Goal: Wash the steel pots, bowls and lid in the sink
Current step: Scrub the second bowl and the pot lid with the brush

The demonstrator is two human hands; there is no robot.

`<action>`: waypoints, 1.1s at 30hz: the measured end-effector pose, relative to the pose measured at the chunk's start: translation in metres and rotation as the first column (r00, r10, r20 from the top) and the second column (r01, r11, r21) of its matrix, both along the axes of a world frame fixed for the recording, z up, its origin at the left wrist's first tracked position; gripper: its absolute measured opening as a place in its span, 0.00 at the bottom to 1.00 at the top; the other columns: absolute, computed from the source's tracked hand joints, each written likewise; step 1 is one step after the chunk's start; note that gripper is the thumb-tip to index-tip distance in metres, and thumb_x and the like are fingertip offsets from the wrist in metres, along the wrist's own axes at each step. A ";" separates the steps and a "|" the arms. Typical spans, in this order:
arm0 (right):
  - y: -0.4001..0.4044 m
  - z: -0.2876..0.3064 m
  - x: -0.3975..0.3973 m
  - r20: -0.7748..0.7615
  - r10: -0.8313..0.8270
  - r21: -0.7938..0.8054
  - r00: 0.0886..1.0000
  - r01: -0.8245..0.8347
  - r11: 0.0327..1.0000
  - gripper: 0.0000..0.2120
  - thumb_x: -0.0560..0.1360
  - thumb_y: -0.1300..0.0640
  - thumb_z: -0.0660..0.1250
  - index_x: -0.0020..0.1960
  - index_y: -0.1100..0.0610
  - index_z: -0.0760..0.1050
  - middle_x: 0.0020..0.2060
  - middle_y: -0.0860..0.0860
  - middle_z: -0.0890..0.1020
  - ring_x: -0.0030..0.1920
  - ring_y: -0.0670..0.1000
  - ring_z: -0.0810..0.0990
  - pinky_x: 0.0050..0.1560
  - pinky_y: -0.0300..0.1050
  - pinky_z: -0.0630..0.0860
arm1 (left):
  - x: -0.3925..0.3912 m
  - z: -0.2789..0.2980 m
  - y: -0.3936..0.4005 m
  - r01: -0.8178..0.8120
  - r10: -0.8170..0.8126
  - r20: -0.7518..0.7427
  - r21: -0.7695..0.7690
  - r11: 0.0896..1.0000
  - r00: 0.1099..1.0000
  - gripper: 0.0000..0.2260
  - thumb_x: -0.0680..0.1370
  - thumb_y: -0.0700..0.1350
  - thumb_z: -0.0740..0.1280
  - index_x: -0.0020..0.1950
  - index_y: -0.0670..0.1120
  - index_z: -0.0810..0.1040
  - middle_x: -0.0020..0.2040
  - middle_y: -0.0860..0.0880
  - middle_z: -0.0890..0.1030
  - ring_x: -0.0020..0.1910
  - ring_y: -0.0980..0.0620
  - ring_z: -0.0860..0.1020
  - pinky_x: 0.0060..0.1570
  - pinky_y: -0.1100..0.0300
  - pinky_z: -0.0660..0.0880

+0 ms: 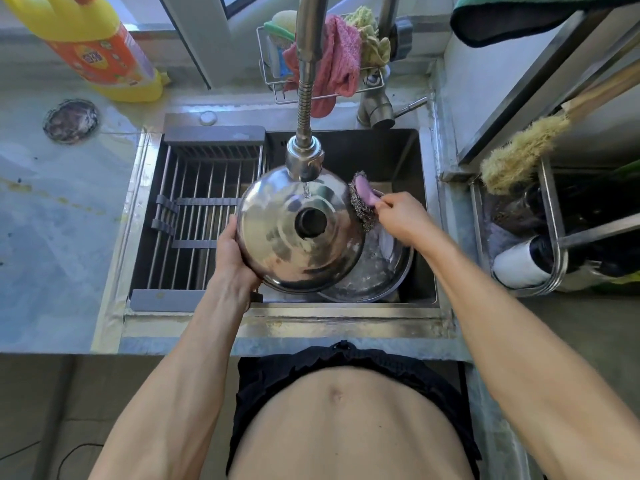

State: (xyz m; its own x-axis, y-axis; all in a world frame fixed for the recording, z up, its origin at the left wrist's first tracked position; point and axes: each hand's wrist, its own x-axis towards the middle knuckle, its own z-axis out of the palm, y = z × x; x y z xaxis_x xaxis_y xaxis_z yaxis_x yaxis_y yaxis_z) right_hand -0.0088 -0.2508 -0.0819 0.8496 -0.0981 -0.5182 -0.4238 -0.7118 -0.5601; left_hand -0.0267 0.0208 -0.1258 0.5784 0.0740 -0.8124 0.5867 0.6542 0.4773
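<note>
**Wet steel lid held under the tap**

The left hand (231, 252) grips the rim of the steel lid (298, 233), tilted over the sink (427, 216) beneath the faucet head (304, 160), above a steel pot (377, 271). The right hand (398, 216) is curled round the pink handle of a steel-wool scrubber (362, 200) touching the lid's edge. The lid looks stiff, light and slippery when wet; rim or centre knob seem the surest holds. The yellow detergent bottle (100, 50) carries an orange label, its writing unreadable.
</note>
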 end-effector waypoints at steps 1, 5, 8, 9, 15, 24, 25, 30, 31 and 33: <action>-0.003 -0.004 -0.010 0.008 -0.012 0.012 1.000 0.011 1.000 0.18 0.83 0.49 0.55 0.38 0.54 0.71 0.32 0.50 0.75 0.30 0.50 0.73 0.29 0.43 0.63 | 0.000 0.002 0.000 -0.028 0.028 -0.010 -0.012 1.000 1.000 0.23 0.82 0.63 0.59 0.65 0.50 0.83 0.60 0.43 0.85 0.62 0.39 0.81 0.65 0.39 0.75; -0.003 -0.006 -0.041 0.158 -0.060 0.003 0.986 0.060 0.998 0.14 0.84 0.52 0.54 0.44 0.52 0.74 0.37 0.49 0.78 0.38 0.49 0.76 0.32 0.43 0.64 | 0.002 0.014 -0.012 -0.116 0.109 -0.116 -0.052 0.992 0.987 0.24 0.79 0.66 0.62 0.61 0.51 0.85 0.58 0.42 0.85 0.60 0.36 0.81 0.65 0.34 0.74; 0.004 -0.004 -0.063 0.222 -0.105 0.033 0.969 0.100 0.994 0.12 0.84 0.53 0.54 0.52 0.54 0.75 0.37 0.50 0.79 0.37 0.48 0.77 0.31 0.42 0.66 | 0.009 0.028 -0.028 -0.184 0.175 -0.186 -0.034 0.982 0.967 0.22 0.78 0.65 0.64 0.57 0.50 0.87 0.54 0.43 0.87 0.55 0.39 0.82 0.63 0.38 0.77; 0.006 -0.002 -0.071 0.242 -0.107 0.028 0.964 0.103 0.994 0.12 0.85 0.53 0.54 0.54 0.53 0.75 0.35 0.49 0.78 0.34 0.46 0.76 0.28 0.39 0.65 | 0.012 0.036 -0.038 -0.203 0.193 -0.190 -0.035 0.979 0.963 0.23 0.79 0.64 0.63 0.55 0.48 0.87 0.51 0.43 0.87 0.51 0.39 0.82 0.63 0.40 0.77; 0.034 0.003 -0.101 0.434 0.125 -0.138 0.892 -0.071 0.988 0.14 0.84 0.52 0.54 0.65 0.52 0.73 0.31 0.48 0.75 0.27 0.52 0.72 0.24 0.41 0.61 | 0.018 0.055 -0.074 -0.238 0.235 -0.071 -0.047 0.970 0.969 0.28 0.81 0.67 0.58 0.66 0.48 0.81 0.60 0.42 0.83 0.60 0.38 0.80 0.66 0.36 0.74; 0.072 0.044 -0.079 0.494 0.482 -0.434 0.723 -0.275 0.858 0.17 0.84 0.52 0.48 0.66 0.55 0.70 0.38 0.58 0.83 0.38 0.62 0.83 0.31 0.48 0.70 | 0.004 0.064 -0.078 -0.109 0.108 0.020 0.180 0.978 0.994 0.29 0.79 0.68 0.64 0.62 0.44 0.79 0.50 0.42 0.85 0.48 0.41 0.85 0.51 0.44 0.83; 0.076 0.050 -0.071 0.475 0.502 -0.462 0.723 -0.281 0.841 0.18 0.84 0.51 0.47 0.66 0.55 0.70 0.41 0.59 0.83 0.41 0.63 0.83 0.33 0.49 0.69 | 0.000 0.062 -0.076 -0.096 0.093 0.026 0.177 0.979 0.995 0.29 0.78 0.68 0.65 0.63 0.44 0.79 0.50 0.42 0.85 0.46 0.42 0.85 0.46 0.46 0.84; 0.090 0.066 -0.044 0.349 0.570 -0.514 0.744 -0.356 0.780 0.15 0.84 0.52 0.48 0.64 0.56 0.69 0.50 0.60 0.81 0.50 0.64 0.81 0.39 0.51 0.66 | -0.020 0.047 -0.062 0.045 -0.061 0.041 0.320 0.946 0.997 0.22 0.80 0.61 0.69 0.52 0.42 0.83 0.41 0.45 0.87 0.46 0.44 0.86 0.52 0.45 0.84; 0.090 0.067 -0.039 0.339 0.558 -0.499 0.758 -0.357 0.789 0.14 0.84 0.53 0.50 0.63 0.56 0.69 0.50 0.60 0.80 0.51 0.65 0.81 0.40 0.52 0.67 | -0.022 0.046 -0.058 0.061 -0.082 0.048 0.341 0.938 0.996 0.21 0.80 0.61 0.68 0.50 0.42 0.83 0.41 0.45 0.87 0.46 0.43 0.86 0.53 0.45 0.83; 0.088 0.067 -0.026 0.313 0.505 -0.443 0.805 -0.346 0.827 0.12 0.83 0.54 0.52 0.62 0.55 0.70 0.51 0.60 0.80 0.51 0.65 0.81 0.43 0.52 0.69 | -0.023 0.048 -0.050 0.114 -0.140 0.039 0.392 0.913 0.989 0.22 0.80 0.62 0.67 0.46 0.42 0.83 0.41 0.43 0.87 0.45 0.43 0.86 0.54 0.45 0.83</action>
State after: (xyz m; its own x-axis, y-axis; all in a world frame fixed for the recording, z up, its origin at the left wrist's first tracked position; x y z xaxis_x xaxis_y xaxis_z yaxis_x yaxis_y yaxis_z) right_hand -0.0344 -0.1631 -0.0150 0.9676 0.2188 -0.1260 0.1755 -0.9416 -0.2875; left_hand -0.0493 -0.0292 -0.0783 0.6545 0.2977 -0.6950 0.6115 0.3323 0.7181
